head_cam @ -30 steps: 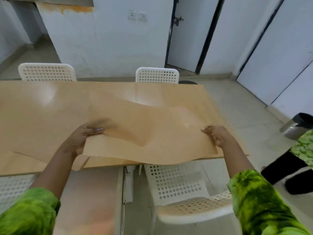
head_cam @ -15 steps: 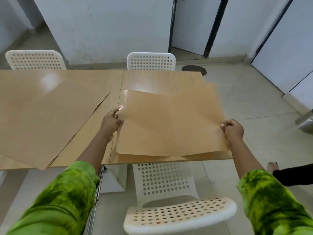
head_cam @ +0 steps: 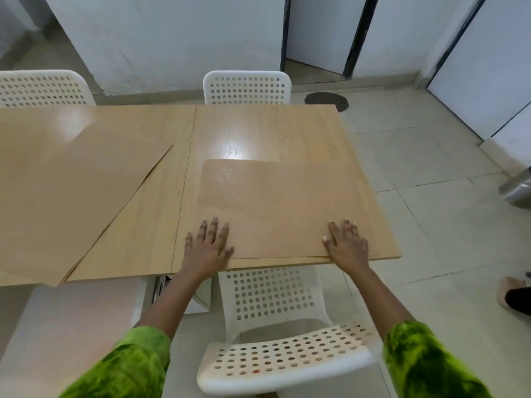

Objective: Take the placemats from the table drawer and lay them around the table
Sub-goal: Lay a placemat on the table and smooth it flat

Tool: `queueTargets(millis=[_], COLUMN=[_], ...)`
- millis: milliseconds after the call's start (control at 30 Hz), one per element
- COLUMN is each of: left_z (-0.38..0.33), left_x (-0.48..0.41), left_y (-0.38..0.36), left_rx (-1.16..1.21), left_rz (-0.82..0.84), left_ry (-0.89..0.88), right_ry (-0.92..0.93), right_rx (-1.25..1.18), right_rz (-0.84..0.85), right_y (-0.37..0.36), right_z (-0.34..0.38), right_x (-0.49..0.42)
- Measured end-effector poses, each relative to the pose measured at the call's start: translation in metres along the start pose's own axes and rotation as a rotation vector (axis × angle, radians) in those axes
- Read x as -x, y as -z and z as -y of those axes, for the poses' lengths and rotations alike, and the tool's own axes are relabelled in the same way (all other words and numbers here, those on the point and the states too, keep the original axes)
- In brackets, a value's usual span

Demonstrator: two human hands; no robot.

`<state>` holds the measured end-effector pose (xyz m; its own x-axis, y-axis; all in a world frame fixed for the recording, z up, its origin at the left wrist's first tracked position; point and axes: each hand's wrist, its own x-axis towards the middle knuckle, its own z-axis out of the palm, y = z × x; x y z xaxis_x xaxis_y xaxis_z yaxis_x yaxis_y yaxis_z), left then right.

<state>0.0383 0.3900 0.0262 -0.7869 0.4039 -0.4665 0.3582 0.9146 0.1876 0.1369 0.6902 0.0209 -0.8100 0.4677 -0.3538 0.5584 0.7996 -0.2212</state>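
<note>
Two hands, left (head_cam: pixel 207 246), right (head_cam: pixel 348 245), spread flat on one placemat (head_cam: pixel 281 205), three white chairs, one table (head_cam: pixel 258 130)

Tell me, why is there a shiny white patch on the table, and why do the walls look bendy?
In the head view, the white patch is glare: light bouncing off the glossy table, just beyond the placemat. A fainter one sits far left. The wide-angle lens bends straight lines near the picture's edges, so the door frames lean; they aren't really crooked.
</note>
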Motion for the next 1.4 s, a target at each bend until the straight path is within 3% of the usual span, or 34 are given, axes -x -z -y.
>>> queueTargets(millis=[300, 800, 1400], left_z=[0.001, 0.019, 0.016], left_x=[0.017, 0.009, 0.012], left_y=[-0.013, 0.001, -0.007], left_rx=[0.011, 0.004, 0.030], left_rz=[-0.058, -0.042, -0.086], left_ry=[0.087, -0.035, 0.010], right_ry=[0.108, 0.002, 0.028], right_rx=[0.082, 0.054, 0.051], right_rz=[0.024, 0.047, 0.032], right_y=[0.000, 0.002, 0.002], right_z=[-0.003, 0.012, 0.010], right_x=[-0.011, -0.002, 0.001])
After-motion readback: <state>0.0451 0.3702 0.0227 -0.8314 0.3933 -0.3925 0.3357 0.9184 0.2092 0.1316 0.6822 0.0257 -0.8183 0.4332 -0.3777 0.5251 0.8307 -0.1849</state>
